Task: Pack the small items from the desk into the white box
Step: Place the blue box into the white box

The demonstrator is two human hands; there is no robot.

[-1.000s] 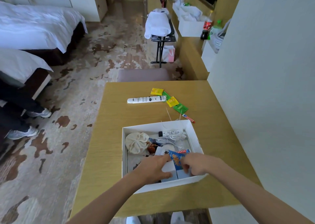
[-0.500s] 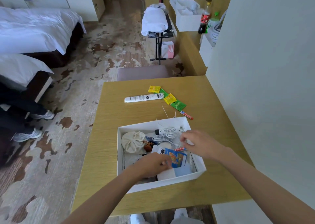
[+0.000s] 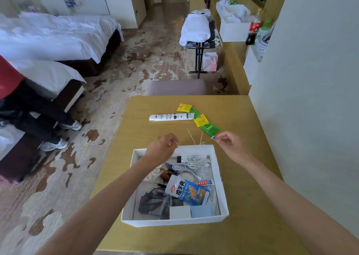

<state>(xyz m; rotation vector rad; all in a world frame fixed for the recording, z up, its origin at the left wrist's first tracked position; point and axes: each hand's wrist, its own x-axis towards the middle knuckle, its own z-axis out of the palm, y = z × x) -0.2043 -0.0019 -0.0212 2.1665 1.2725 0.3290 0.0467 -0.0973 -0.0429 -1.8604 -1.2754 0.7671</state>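
The white box (image 3: pixel 218 174) stands on the wooden desk (image 3: pixel 252 177), holding a blue snack packet (image 3: pixel 189 191), a white cable (image 3: pixel 189 166), a white tube (image 3: pixel 192 158) and a dark cloth (image 3: pixel 155 200). My left hand (image 3: pixel 162 151) hovers over the box's far left corner, fingers curled, with nothing clearly in it. My right hand (image 3: pixel 232 145) is beyond the box's far right corner, pinching the end of a small red-and-white tube (image 3: pixel 213 138) on the desk. Two thin white sticks (image 3: pixel 191 136) lie between my hands. Farther back lie a long white tube (image 3: pixel 169 117), yellow sachets (image 3: pixel 184 107) and green sachets (image 3: pixel 210 129).
A white wall (image 3: pixel 310 99) borders the desk on the right. A padded stool (image 3: pixel 177 87) stands at the desk's far edge. Beds (image 3: pixel 58 37) and a seated person's legs and shoes (image 3: pixel 54 144) are at the left. A luggage rack (image 3: pixel 200 47) stands farther back.
Both hands have left the packets inside the box and moved forward. The right hand reached past the box's far right corner and pinched the small tube; the left rose over the far left corner.
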